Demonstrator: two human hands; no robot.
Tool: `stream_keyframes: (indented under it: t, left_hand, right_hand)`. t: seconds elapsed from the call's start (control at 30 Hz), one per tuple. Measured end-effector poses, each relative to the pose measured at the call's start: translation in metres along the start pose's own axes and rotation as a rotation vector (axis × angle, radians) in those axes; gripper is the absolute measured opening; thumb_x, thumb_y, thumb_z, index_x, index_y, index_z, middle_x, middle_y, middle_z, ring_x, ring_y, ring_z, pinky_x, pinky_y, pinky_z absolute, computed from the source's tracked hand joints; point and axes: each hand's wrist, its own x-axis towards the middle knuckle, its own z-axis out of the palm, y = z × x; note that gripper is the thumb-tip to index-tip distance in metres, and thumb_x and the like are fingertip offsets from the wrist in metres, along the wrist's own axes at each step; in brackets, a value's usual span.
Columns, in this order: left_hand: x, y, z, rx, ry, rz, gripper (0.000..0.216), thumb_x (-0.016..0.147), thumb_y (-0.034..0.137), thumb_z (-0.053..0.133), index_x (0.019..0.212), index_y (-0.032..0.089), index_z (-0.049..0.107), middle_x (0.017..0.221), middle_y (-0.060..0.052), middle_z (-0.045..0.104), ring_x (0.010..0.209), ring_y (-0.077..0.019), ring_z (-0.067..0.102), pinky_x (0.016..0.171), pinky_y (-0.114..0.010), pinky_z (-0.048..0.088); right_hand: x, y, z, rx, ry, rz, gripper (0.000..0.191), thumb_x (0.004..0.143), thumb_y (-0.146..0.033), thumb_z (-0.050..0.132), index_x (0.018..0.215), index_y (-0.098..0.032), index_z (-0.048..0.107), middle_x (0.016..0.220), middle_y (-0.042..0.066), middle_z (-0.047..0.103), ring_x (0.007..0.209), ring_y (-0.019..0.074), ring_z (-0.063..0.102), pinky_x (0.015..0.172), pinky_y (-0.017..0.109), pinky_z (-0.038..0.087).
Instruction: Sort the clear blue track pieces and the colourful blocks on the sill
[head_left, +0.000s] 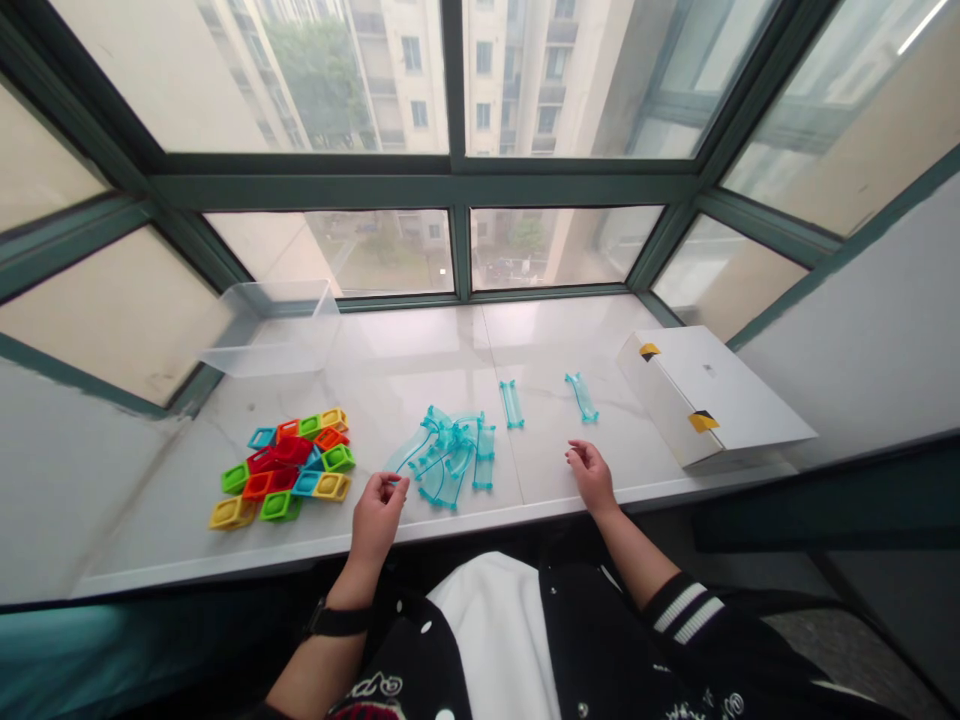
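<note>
My left hand (379, 518) is over the front of the table with its fingers curled together. It is at the left side of a pile of clear teal plastic track pieces (454, 455), close to the end of a curved one. Whether its fingertips hold anything is hidden. Off to the right, my right hand (592, 478) is closed loosely, with nothing visible in its fingers. Beyond it lies a single teal piece (582, 398), tilted slightly. Another teal piece (512, 405) lies between that one and the pile.
Several red, yellow, green and blue plastic blocks (289, 450) are heaped on the left. Behind them stands a clear plastic bin (274, 330). A white box (720, 390) with yellow-and-black tabs sits at the right. Windows (457, 185) border the white marbled surface (420, 340) at the back.
</note>
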Motion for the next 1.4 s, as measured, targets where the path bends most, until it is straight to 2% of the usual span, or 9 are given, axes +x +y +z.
stream_keyframes:
  t: [0.13,0.3,0.43,0.57,0.77,0.93,1.07,1.23,1.4]
  left_hand:
    - [0.014,0.008,0.002,0.274,-0.029,0.265,0.035,0.09,0.051,0.061,0.108,0.022,0.071,0.095,-0.006,0.07,0.08,-0.0245,0.066,0.082,-0.041,0.056]
    - [0.034,0.019,0.02,0.487,-0.116,0.452,0.036,0.092,0.037,0.062,0.125,0.022,0.07,0.119,-0.014,0.069,0.109,-0.0329,0.065,0.101,-0.046,0.051]
    - [0.043,0.025,0.036,0.591,-0.236,0.444,0.044,0.089,0.024,0.065,0.133,0.023,0.066,0.127,-0.016,0.07,0.112,-0.0348,0.063,0.099,-0.045,0.05]
    - [0.048,0.026,0.043,0.608,-0.29,0.396,0.053,0.084,0.015,0.064,0.138,0.02,0.063,0.119,-0.019,0.072,0.11,-0.0354,0.064,0.098,-0.045,0.048]
    - [0.048,0.026,0.033,0.378,-0.257,0.346,0.049,0.08,0.025,0.072,0.129,0.022,0.069,0.11,-0.012,0.077,0.103,-0.0321,0.067,0.101,-0.043,0.048]
    - [0.041,0.03,0.016,0.217,-0.242,0.2,0.048,0.077,0.044,0.077,0.12,0.024,0.076,0.098,-0.006,0.079,0.085,-0.0267,0.067,0.085,-0.039,0.053]
    - [0.034,0.035,0.009,-0.048,-0.319,-0.055,0.055,0.073,0.053,0.08,0.117,0.019,0.077,0.09,-0.006,0.077,0.081,-0.0233,0.067,0.076,-0.035,0.054]
    - [0.025,0.036,0.004,-0.547,-0.457,-0.468,0.053,0.075,0.048,0.079,0.116,0.014,0.075,0.092,-0.009,0.073,0.065,-0.0143,0.061,0.06,-0.028,0.051]
    - [0.015,0.032,-0.004,-0.808,-0.54,-0.554,0.045,0.08,0.043,0.072,0.116,0.015,0.075,0.091,-0.009,0.069,0.062,-0.0118,0.055,0.059,-0.028,0.049]
  right_hand:
    - [-0.018,-0.018,0.026,-0.127,-0.189,-0.124,0.032,0.091,-0.045,0.062,0.111,-0.023,0.074,0.096,0.007,0.077,0.087,0.0236,0.073,0.085,0.038,0.06]
    - [-0.028,-0.025,0.041,-0.34,-0.229,-0.341,0.025,0.093,-0.035,0.057,0.105,-0.023,0.075,0.097,0.007,0.079,0.09,0.0249,0.072,0.093,0.043,0.057]
    - [-0.028,-0.025,0.039,-0.363,-0.237,-0.367,0.025,0.095,-0.033,0.055,0.106,-0.024,0.075,0.099,0.008,0.079,0.091,0.0256,0.073,0.092,0.044,0.057]
    - [-0.028,-0.023,0.038,-0.374,-0.22,-0.374,0.026,0.095,-0.034,0.055,0.11,-0.024,0.074,0.097,0.007,0.078,0.09,0.0258,0.073,0.093,0.045,0.057]
    - [-0.028,-0.02,0.039,-0.36,-0.212,-0.358,0.028,0.095,-0.034,0.055,0.115,-0.024,0.072,0.097,0.007,0.077,0.091,0.0249,0.072,0.092,0.042,0.058]
    - [-0.028,-0.022,0.039,-0.374,-0.215,-0.361,0.027,0.095,-0.034,0.055,0.114,-0.023,0.072,0.096,0.007,0.077,0.09,0.0249,0.072,0.093,0.043,0.057]
    - [-0.028,-0.022,0.039,-0.377,-0.215,-0.365,0.028,0.094,-0.034,0.055,0.114,-0.023,0.072,0.096,0.007,0.077,0.089,0.0252,0.072,0.093,0.044,0.057]
    - [-0.028,-0.022,0.039,-0.379,-0.215,-0.368,0.028,0.093,-0.034,0.055,0.112,-0.024,0.073,0.095,0.007,0.077,0.088,0.0258,0.072,0.094,0.046,0.057]
    - [-0.028,-0.022,0.039,-0.376,-0.22,-0.361,0.028,0.094,-0.035,0.055,0.112,-0.025,0.074,0.097,0.008,0.078,0.09,0.0265,0.072,0.094,0.046,0.057]
